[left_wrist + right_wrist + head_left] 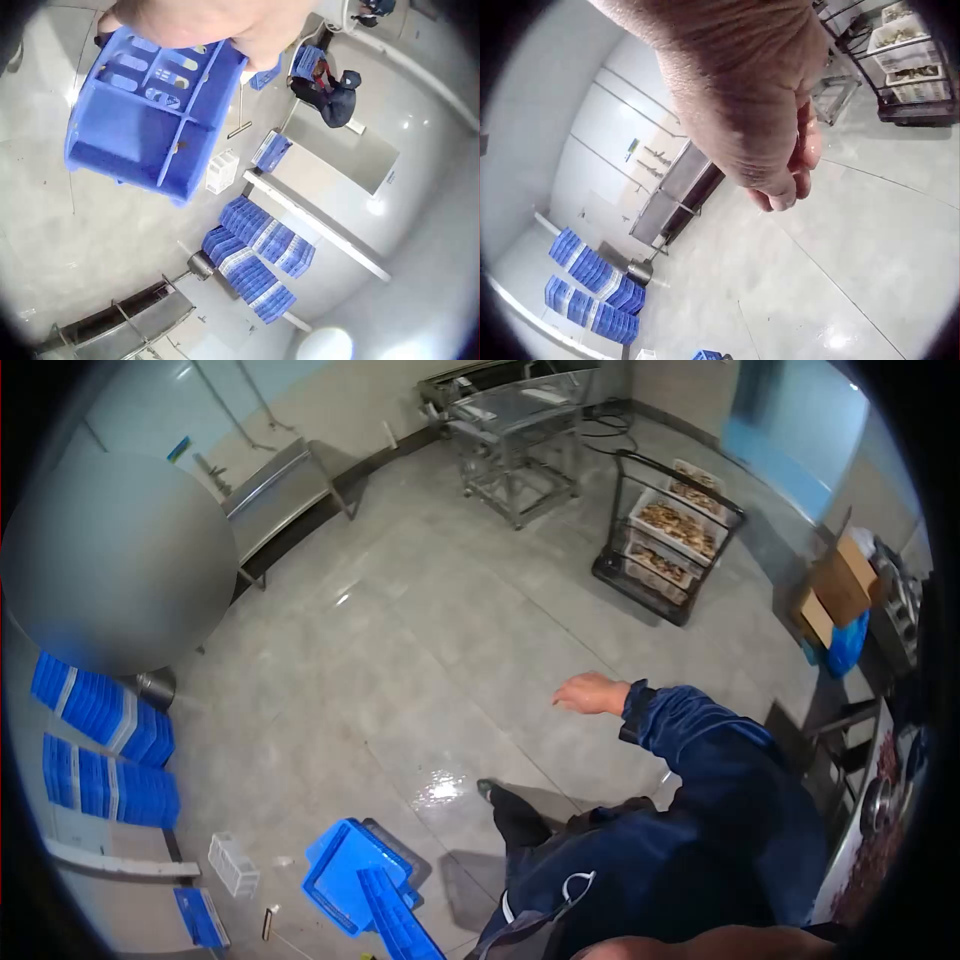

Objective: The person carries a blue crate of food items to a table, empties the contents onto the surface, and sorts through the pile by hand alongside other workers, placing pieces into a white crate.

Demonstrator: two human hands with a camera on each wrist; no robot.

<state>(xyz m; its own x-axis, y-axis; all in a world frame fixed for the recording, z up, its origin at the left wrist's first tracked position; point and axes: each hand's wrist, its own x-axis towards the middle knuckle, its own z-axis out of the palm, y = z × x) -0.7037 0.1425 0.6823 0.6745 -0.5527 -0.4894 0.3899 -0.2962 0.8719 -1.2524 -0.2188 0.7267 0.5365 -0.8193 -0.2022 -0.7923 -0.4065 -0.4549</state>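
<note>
In the left wrist view, my left hand [202, 19] grips the near end of a blue crate [124, 135] with a slotted panel and inner ribs; fingers show at both sides of that end. The head view shows a blue crate [340, 875] low on the left, with a long blue piece [395, 920] overlapping it; my left hand cannot be made out there. My right hand [590, 693] is stretched out over the floor, holding nothing. In the right wrist view, the fingers of my right hand [742, 112] hang loosely curled.
Stacked blue crates [110, 780] stand at the left, near a white basket [233, 865]. A black trolley [650, 595] carries white baskets of food pieces. Metal frames stand at the back, cardboard boxes [840, 585] at the right. Another person [337, 101] is by more crates.
</note>
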